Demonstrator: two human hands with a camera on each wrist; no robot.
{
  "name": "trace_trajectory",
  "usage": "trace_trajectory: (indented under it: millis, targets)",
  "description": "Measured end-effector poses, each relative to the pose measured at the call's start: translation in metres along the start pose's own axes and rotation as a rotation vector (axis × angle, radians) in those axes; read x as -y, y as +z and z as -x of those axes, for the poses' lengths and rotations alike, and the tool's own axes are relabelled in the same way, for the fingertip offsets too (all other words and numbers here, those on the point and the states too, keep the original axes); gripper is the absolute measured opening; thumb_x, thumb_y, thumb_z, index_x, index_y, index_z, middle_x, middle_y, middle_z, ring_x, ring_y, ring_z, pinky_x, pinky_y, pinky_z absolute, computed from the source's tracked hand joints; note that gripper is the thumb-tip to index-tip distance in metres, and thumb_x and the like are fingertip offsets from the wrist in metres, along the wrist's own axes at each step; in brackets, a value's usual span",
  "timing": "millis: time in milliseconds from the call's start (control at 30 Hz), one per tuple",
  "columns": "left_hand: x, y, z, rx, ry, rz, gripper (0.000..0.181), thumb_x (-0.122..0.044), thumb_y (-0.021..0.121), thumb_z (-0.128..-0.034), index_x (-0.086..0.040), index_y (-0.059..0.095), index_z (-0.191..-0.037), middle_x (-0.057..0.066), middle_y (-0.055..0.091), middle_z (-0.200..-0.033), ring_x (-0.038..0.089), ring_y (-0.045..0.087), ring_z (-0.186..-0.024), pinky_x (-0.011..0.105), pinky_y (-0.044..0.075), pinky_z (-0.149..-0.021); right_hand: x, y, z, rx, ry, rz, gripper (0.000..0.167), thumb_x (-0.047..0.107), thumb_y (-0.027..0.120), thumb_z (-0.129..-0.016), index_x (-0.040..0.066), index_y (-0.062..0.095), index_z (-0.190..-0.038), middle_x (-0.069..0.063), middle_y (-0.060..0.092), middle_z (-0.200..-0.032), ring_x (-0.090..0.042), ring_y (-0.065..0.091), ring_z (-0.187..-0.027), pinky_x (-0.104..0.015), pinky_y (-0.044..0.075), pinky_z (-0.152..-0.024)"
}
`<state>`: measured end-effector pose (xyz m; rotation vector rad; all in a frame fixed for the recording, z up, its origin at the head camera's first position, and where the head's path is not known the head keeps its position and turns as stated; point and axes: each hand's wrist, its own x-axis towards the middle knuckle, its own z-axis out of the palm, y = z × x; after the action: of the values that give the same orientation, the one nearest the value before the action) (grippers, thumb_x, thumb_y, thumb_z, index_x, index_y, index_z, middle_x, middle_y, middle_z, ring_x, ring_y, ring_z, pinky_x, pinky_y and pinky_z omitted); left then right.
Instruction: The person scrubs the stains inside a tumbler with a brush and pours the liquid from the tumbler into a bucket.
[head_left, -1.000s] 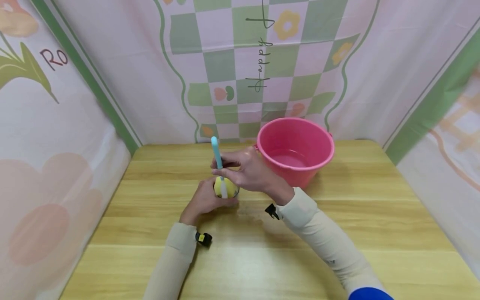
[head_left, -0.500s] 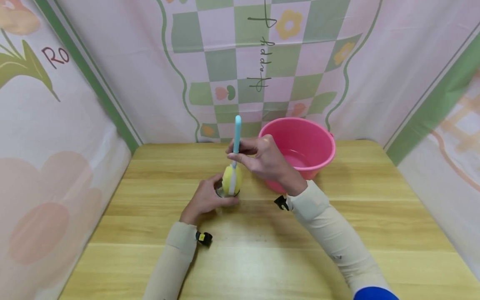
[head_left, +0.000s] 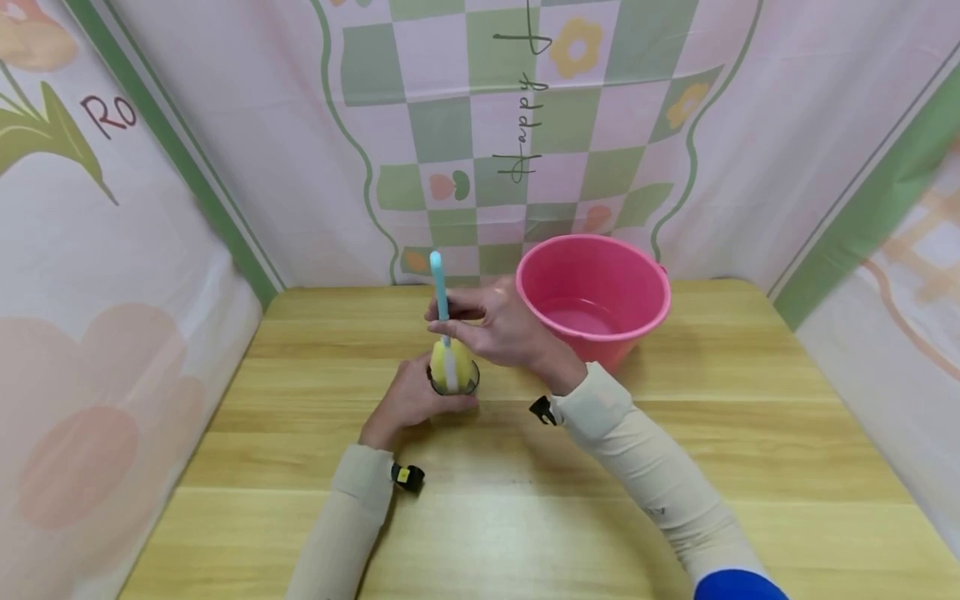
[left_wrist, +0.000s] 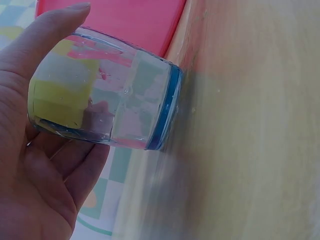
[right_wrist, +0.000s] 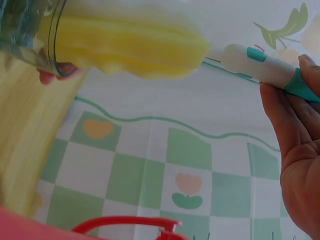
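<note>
My left hand (head_left: 416,394) grips a clear drinking glass (left_wrist: 135,95), thumb on one side and fingers on the other; a blue band runs round its base. My right hand (head_left: 498,325) pinches the turquoise and white handle of a sponge bottle brush (head_left: 439,287) between thumb and fingers. The yellow sponge head (right_wrist: 130,47) is partly inside the glass, its upper part standing out of the mouth, as the right wrist view shows. Water drops cling to the glass wall in the left wrist view.
A pink bucket (head_left: 600,336) stands at the back of the wooden table (head_left: 480,517), just beyond my right hand. Printed curtains (head_left: 517,125) enclose the table at the back and sides.
My right hand first moved up and right, drawing the sponge partly out of the glass, then came back left and down with the brush. The left hand and glass stayed nearly still.
</note>
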<state>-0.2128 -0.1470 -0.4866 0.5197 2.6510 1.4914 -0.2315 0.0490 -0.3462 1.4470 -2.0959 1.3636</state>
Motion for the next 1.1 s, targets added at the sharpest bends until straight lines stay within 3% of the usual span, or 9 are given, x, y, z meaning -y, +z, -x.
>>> trace_trajectory:
  millis: [200,633,800,1100]
  targets:
    - [0.001,0.000,0.000,0.008,0.019,0.001,0.055,-0.042,0.098,-0.0740,-0.029,0.067,-0.118,-0.004,0.068,-0.092,0.018,0.061,-0.090,0.040,0.051,-0.081,0.007,0.003,0.008,0.034,0.015,0.009,0.008,0.006,0.079,-0.094,0.002,0.077,-0.101,-0.007,0.082,-0.095,-0.014,0.081,-0.091,-0.022,0.062,-0.081]
    - [0.000,-0.003,0.001,0.025,-0.003,0.034,0.069,-0.043,0.097,-0.0742,-0.028,0.067,-0.134,-0.008,0.075,-0.118,0.016,0.068,-0.113,0.047,0.054,-0.103,0.018,-0.019,0.015,-0.034,0.016,0.009,0.009,0.005,0.082,-0.092,0.003,0.080,-0.099,-0.007,0.082,-0.093,-0.016,0.081,-0.090,-0.025,0.063,-0.079]
    - [0.000,-0.003,0.001,0.026,0.002,0.042,0.072,-0.045,0.097,-0.0730,-0.028,0.066,-0.135,-0.008,0.075,-0.120,0.015,0.069,-0.115,0.048,0.054,-0.105,0.016,-0.025,0.013,-0.050,-0.001,0.025,0.008,0.003,0.082,-0.091,0.003,0.079,-0.098,-0.006,0.081,-0.091,-0.015,0.081,-0.087,-0.025,0.063,-0.077]
    - [-0.001,-0.001,0.000,0.029,0.004,0.044,0.070,-0.036,0.098,-0.0749,-0.023,0.066,-0.136,-0.004,0.075,-0.122,0.018,0.070,-0.116,0.048,0.056,-0.103,0.015,-0.033,0.009,-0.098,0.046,0.030,0.007,0.001,0.081,-0.090,0.002,0.079,-0.098,-0.007,0.082,-0.091,-0.018,0.081,-0.088,-0.027,0.063,-0.078]
